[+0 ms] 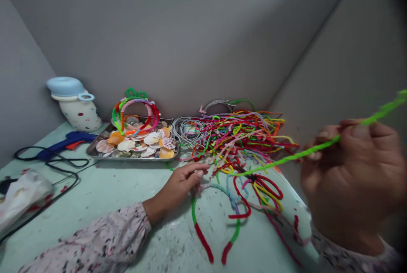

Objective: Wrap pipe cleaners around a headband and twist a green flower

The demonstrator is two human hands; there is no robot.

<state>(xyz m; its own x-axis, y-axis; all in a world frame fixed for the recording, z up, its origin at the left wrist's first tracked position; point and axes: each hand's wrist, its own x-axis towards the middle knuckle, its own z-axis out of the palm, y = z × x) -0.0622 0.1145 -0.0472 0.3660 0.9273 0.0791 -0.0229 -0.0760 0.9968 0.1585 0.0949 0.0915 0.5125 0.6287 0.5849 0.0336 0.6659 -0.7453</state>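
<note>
My right hand [352,179], raised at the right and close to the camera, pinches a long bright green pipe cleaner [305,152]. One end slants down over the pile on the table; the other runs up past the right edge. My left hand [187,177] is low over the table, its curled lower fingers at the upper left of a headband [202,241] wrapped in pipe cleaners. The headband has red ends, green sides and a pale pink and blue top. Its index finger points forward, and the grip is partly hidden. A bent red pipe cleaner [244,209] crosses the headband's right side.
A heap of coloured pipe cleaners [248,133] covers the back right, beside coiled grey wire [187,133]. A metal tray [133,159] holds shells and wrapped hoops [155,116]. Farther left are a blue glue gun [63,142] with its black cord, a lidded cup [78,112] and a white plastic bag [27,194].
</note>
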